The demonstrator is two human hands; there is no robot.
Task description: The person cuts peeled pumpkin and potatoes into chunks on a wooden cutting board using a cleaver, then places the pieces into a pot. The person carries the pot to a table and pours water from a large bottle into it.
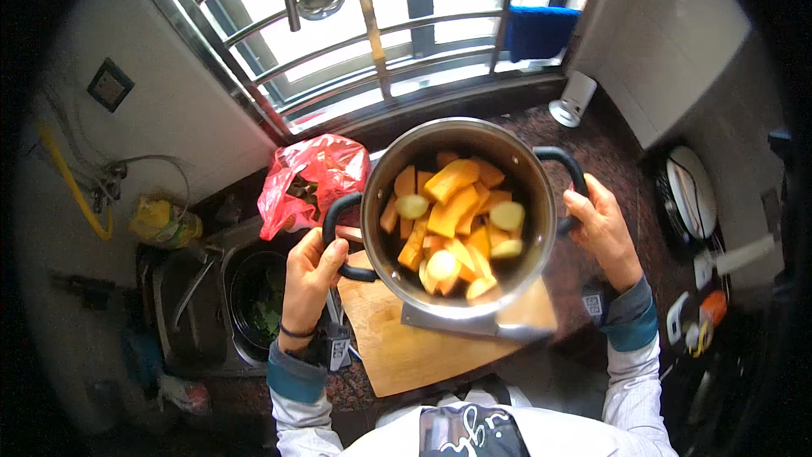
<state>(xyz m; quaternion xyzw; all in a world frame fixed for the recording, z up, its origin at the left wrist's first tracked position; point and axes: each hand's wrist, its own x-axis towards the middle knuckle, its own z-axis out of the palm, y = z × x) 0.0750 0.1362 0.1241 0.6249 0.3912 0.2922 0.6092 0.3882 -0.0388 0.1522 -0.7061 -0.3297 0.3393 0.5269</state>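
A deep stainless steel pot [547, 247] is held by its two black loop handles above a wooden cutting board [387, 343]. My left hand [311, 279] grips the left handle [342, 209], and my right hand [599, 222] grips the right handle [564, 162]. Inside the pot lie orange chunks, probably pumpkin [453, 209], with several pale round slices [507, 216] among them. Below the pot's near rim, a cleaver [444, 324] rests on the board, partly hidden by the pot.
A red plastic bag [317, 171] sits on the counter behind my left hand. To the left is a sink [190, 292] with a dark basin of leafy greens [269, 311]. A white device [574, 101] stands at the back right, below the barred window [380, 32]. A ladle [320, 0] hangs there.
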